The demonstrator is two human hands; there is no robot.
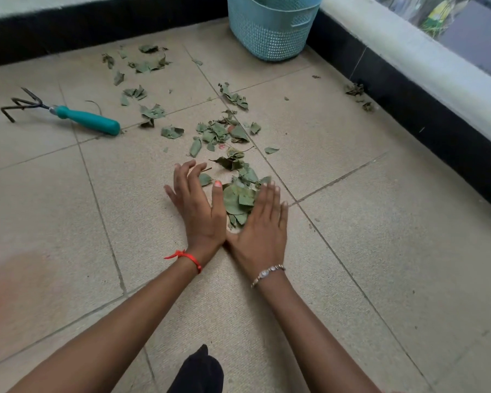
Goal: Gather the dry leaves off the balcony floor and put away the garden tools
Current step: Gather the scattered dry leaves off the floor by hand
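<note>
Dry green leaves lie scattered over the beige floor tiles, with a small heap (238, 198) between my hands. My left hand (197, 205) rests flat on the floor at the heap's left, fingers spread, holding nothing. On the heap's right my right hand (262, 225) lies flat too, its fingers straight and together, its inner edge against the leaves. The heels of both hands meet in a V. More leaves (224, 131) trail away toward the back. A hand rake (68, 114) with a teal handle and dark metal prongs lies on the floor at the left.
A light blue perforated plastic basket (270, 32) stands in the far corner. A black skirting and pale ledge (425, 66) run along the right side, with a few leaf bits (357, 93) at the foot. A dark object (199, 370) sits at the bottom edge.
</note>
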